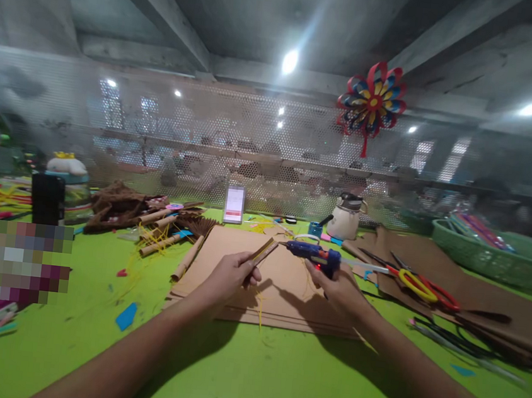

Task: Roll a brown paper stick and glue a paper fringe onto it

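My right hand [334, 286] is closed around a blue hot glue gun [310, 252], with a small red light glowing near its trigger. A glue stick [366, 264] juts from the back of the gun. Between the fingers of my left hand [234, 273] is a narrow folded strip of brown paper [263, 252], angled up to the right. The gun's nozzle points left, at or close to the strip's upper end; contact cannot be made out. Under both hands lie stacked brown paper sheets [223, 243] with yellow strands on them.
Rolled brown paper tubes [157, 235] and yellow strands lie left of the sheets. Scissors with yellow and red handles [421, 286] rest on brown paper at right. Behind stand a phone [234, 204], a white jug [344, 220] and a green basket [493, 254]. Cables [464, 343] lie front right.
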`<state>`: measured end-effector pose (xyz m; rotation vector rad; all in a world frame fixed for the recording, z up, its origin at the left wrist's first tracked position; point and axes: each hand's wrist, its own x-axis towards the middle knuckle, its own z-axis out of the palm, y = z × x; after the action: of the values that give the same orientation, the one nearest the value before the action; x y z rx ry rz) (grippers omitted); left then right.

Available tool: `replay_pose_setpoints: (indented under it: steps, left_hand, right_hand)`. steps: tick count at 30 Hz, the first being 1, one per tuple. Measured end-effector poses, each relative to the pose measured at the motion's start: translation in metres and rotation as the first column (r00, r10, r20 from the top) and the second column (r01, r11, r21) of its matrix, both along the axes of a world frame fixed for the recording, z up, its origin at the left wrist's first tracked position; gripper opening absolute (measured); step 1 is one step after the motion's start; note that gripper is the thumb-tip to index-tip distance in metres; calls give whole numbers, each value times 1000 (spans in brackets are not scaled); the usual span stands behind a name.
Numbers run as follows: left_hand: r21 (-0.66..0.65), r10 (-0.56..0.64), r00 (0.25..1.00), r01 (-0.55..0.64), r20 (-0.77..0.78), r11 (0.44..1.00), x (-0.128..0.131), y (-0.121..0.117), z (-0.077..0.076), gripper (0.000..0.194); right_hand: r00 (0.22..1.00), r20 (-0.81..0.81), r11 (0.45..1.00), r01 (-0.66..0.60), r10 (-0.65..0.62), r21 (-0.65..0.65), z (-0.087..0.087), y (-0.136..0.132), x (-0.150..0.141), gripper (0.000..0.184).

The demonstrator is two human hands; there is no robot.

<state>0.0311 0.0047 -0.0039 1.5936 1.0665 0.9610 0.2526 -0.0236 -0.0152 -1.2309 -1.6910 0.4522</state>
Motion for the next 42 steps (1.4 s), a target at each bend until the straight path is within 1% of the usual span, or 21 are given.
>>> replay_pose_setpoints:
  steps: [2, 6, 12, 16, 24, 30, 37, 42]
  left_hand:
    - [-10, -12, 1000, 12, -4, 1000, 0, 0, 0, 18]
    - [-18, -18, 1000, 18, 23, 1000, 0, -1, 0, 18]
    - [-60, -42, 991, 50, 131, 997, 0, -1, -3, 15]
    - [-55, -63, 987, 71, 146, 996, -2, 0, -4, 18]
    - [-61, -43, 984, 54, 176, 997, -3, -3, -1, 16]
    - [-48, -19, 985, 27, 169, 998, -2, -2, -1, 16]
    - [11, -2, 997, 1, 81, 1000, -4, 0, -2, 17]
    - [-13, -20, 993, 21, 113, 1000, -2, -2, -2, 15]
  right_hand:
    - [999, -33, 999, -26, 25, -25, 0, 1, 0, 34]
    - [995, -75, 997, -69, 66, -30, 1, 1, 0, 37]
    - [997, -51, 997, -56, 54, -45, 1, 1, 1, 39]
    - [997, -53, 997, -61, 59, -42, 1, -1, 0, 38]
    - [997, -73, 997, -18, 12, -75, 4, -7, -6, 40]
    - [998, -62, 998, -12, 8, -68, 1, -6, -6, 41]
    - [995, -103, 1000, 8, -10, -18, 0, -6, -5, 38]
    - [997, -82, 999, -11, 7, -40, -2, -4, -4, 39]
